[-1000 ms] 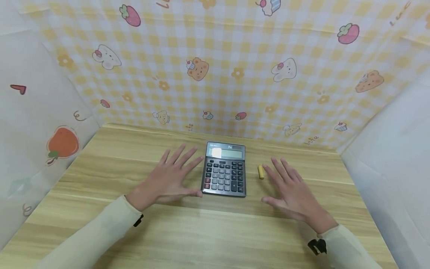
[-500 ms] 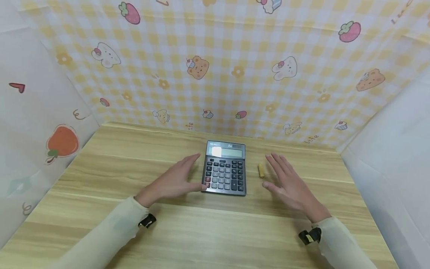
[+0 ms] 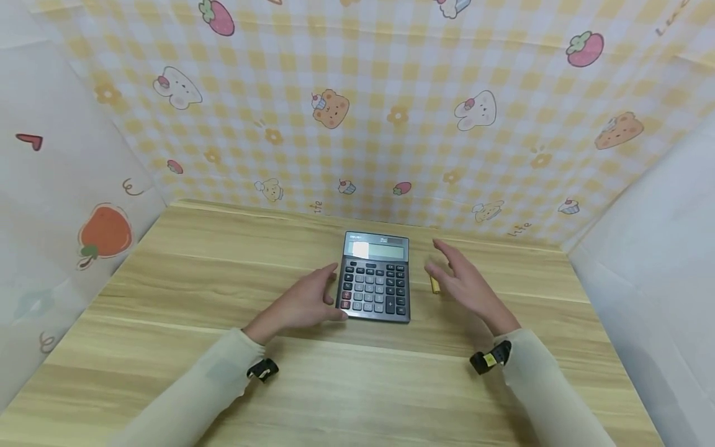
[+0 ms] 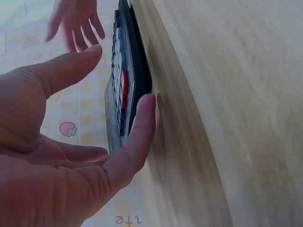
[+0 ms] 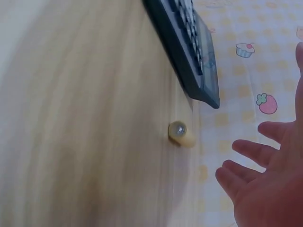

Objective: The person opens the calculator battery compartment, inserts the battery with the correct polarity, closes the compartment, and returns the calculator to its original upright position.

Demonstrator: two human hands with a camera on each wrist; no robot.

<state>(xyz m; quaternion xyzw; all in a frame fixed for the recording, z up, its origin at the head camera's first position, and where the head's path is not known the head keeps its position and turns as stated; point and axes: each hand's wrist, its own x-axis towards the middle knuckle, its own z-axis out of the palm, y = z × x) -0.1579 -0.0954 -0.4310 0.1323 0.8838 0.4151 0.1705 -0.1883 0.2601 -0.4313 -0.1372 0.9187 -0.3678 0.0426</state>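
Observation:
A dark grey calculator point(image 3: 385, 251) lies on the wooden table with its display toward the back wall. At its left side is my left hand point(image 3: 304, 302), thumb by the lower left corner and fingers along the edge. The left wrist view has one fingertip right at the rim of the calculator point(image 4: 137, 61) and the thumb apart above the keys. My right hand point(image 3: 469, 288) hovers over a small yellow battery point(image 3: 436, 286), partly covering it from above. In the right wrist view the battery point(image 5: 178, 130) lies on the table, apart from the spread fingers.
A yellow checked cloth point(image 3: 391, 81) with cartoon prints stands behind the table point(image 3: 357, 385). White cloth walls close off the left point(image 3: 61, 186) and right point(image 3: 659, 267) sides. Black straps are on both wrists.
My left hand has drawn its spread fingers together and moved right to the calculator's edge. My right hand has shifted left over the battery. The calculator and battery stay where they were.

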